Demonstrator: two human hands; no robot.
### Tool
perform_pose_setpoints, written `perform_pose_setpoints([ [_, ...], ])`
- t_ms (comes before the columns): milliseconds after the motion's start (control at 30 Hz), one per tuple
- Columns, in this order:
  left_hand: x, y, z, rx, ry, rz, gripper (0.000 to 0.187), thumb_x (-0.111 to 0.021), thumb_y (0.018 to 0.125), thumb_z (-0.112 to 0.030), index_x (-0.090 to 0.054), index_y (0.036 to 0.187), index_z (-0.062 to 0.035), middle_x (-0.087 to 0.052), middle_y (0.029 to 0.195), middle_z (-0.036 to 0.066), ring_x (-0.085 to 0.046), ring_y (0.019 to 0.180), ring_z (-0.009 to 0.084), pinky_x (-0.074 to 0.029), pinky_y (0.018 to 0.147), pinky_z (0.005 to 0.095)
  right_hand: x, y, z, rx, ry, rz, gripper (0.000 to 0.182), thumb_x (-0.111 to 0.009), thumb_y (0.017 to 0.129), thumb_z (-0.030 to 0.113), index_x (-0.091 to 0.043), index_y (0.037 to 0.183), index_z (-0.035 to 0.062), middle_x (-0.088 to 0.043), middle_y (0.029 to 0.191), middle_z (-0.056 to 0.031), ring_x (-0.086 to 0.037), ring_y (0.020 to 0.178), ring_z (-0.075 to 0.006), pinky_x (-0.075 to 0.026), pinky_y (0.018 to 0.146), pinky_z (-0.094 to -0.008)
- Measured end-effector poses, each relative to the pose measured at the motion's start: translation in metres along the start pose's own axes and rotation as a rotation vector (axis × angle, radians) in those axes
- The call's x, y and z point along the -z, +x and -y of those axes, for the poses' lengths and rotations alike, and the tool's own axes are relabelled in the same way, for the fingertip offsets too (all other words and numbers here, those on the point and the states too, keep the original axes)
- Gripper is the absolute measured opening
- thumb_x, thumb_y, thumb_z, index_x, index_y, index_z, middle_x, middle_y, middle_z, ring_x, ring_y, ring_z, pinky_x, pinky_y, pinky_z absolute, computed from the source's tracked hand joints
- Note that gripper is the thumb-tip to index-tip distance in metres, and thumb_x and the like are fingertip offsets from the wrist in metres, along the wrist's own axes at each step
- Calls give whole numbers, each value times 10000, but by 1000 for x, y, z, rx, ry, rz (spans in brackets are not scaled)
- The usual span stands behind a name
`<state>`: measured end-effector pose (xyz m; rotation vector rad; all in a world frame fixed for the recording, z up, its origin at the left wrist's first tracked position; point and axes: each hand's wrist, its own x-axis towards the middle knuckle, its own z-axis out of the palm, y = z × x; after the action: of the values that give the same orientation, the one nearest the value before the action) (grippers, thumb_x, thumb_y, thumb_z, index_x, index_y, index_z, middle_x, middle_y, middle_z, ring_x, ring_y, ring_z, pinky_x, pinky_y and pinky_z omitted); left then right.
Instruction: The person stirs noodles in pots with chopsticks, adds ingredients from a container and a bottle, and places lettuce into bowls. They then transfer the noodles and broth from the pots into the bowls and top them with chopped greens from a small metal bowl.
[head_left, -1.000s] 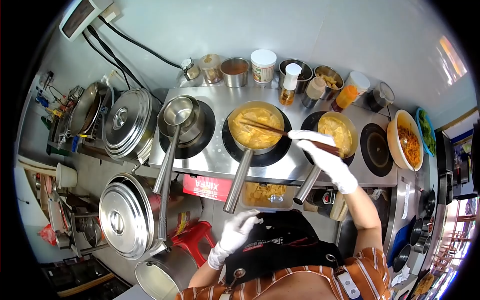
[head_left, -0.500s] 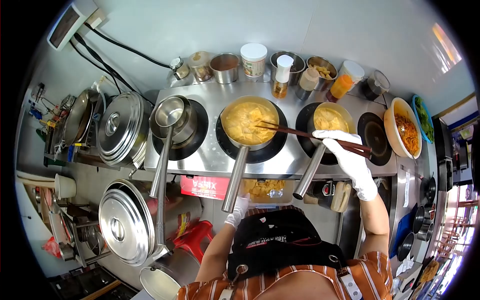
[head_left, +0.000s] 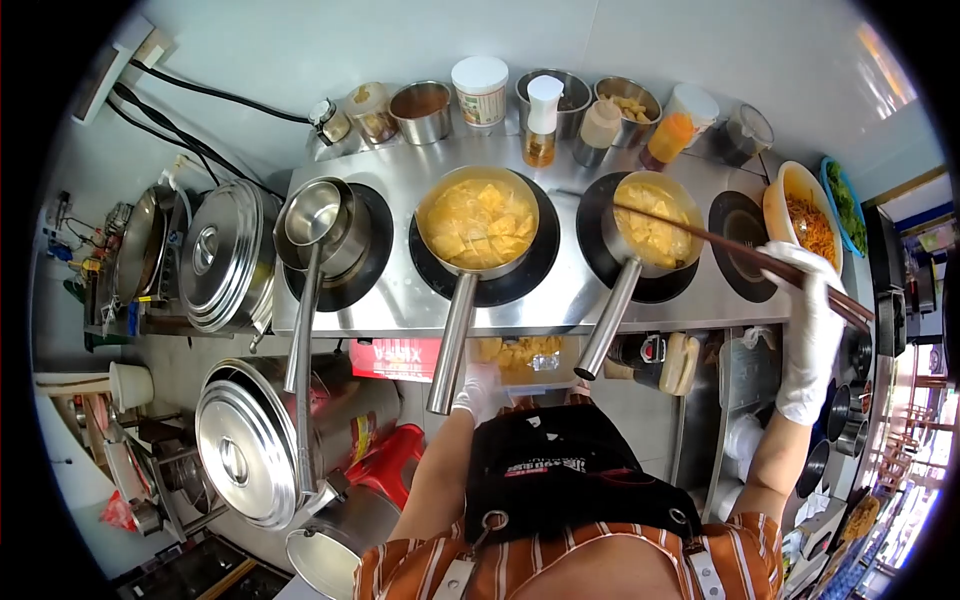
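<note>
My right hand [head_left: 812, 325], in a white glove, grips long brown chopsticks [head_left: 722, 242] off to the right. Their thin ends reach over the right pot [head_left: 628, 254], where yellowish folded pieces lie in liquid. A similar pot [head_left: 466, 285] with more of these pieces sits on the middle burner, its long handle [head_left: 455, 345] towards me. My left hand [head_left: 478, 392], also gloved, is low beside that handle; its fingers are blurred and partly hidden. Close to it, under the counter edge, is a clear tub [head_left: 568, 372] of yellow pieces with some foil.
On the left burner stands a pot [head_left: 345, 255] with a ladle [head_left: 313, 215] resting on it. Jars and bottles [head_left: 541, 110] line the back. An orange-filled bowl [head_left: 783, 205] stands at right. Large lidded pots [head_left: 222, 255] and a red stool [head_left: 390, 470] are at left.
My right hand has moved right, drawing the chopsticks from the middle pot to over the right pot. My left hand stays low by the handle. The view has shifted slightly.
</note>
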<state>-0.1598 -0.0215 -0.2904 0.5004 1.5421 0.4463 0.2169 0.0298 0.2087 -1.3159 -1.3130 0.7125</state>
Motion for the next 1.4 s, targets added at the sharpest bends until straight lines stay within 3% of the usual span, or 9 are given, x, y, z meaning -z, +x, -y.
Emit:
perform_pose_setpoints([
  [67,1,9,8,-46,-97,-16,317,-651,894,-252,-596,1069,6,-679,852,122,-664,698,242,-531,610,353,29,-9,-12,22,155,-181,373,-529,977,317,-628,1047,-36,-615,1150,-197,-620,1043,-305,-487,975,-412],
  [200,-6,4,7,-40,6,-153,265,-621,899,-308,-619,844,-49,-597,656,62,-582,531,178,-455,463,330,77,-27,-30,-8,-342,-242,182,-584,935,148,-666,976,-10,-666,1043,-115,-630,1011,-231,-476,949,-342],
  [333,-9,2,23,-11,-51,-117,321,-628,898,-361,-591,965,-49,-623,696,86,-603,530,198,-472,464,331,57,-27,-63,-219,-260,-113,167,-603,866,69,-707,975,-7,-696,1010,-98,-628,987,-190,-457,933,-321],
  [533,-23,5,28,72,-37,-144,203,-578,913,-291,-567,960,-94,-605,712,50,-604,581,169,-494,525,309,63,-15,-146,-23,-117,-161,135,-620,862,12,-686,972,-30,-690,988,-103,-635,954,-195,-472,896,-306],
  [800,-35,19,66,91,-285,-47,197,-596,916,-297,-542,941,-109,-591,691,41,-577,551,178,-471,479,293,97,-22,-87,-128,-167,-103,138,-592,899,74,-674,947,-26,-680,973,-115,-637,898,-195,-485,877,-314],
  [867,-45,4,60,106,-249,-102,198,-592,919,-299,-544,928,-107,-585,688,38,-576,555,178,-470,478,291,114,-18,-76,-336,-147,-141,139,-597,900,92,-671,934,-21,-676,954,-110,-630,901,-194,-484,864,-310],
  [1100,-68,-19,40,137,-290,-263,205,-584,923,-287,-557,882,-87,-575,682,42,-573,562,178,-501,496,302,94,-2,-151,-12,-119,-21,144,-597,892,65,-678,968,-26,-680,970,-101,-625,940,-204,-464,886,-308],
  [1233,-76,-3,30,-108,-564,-314,468,-618,901,-459,-635,965,4,-667,841,111,-650,683,214,-550,603,318,100,-5,-148,4,-184,28,110,-603,891,14,-673,962,-31,-685,1004,-94,-628,964,-176,-471,908,-293],
  [1400,-88,2,-25,25,-976,-329,593,-599,860,-595,-639,934,-8,-659,796,61,-598,624,183,-481,517,302,111,-13,-142,-13,-216,27,122,-599,892,16,-677,976,-24,-684,1003,-96,-626,978,-188,-465,930,-307],
])
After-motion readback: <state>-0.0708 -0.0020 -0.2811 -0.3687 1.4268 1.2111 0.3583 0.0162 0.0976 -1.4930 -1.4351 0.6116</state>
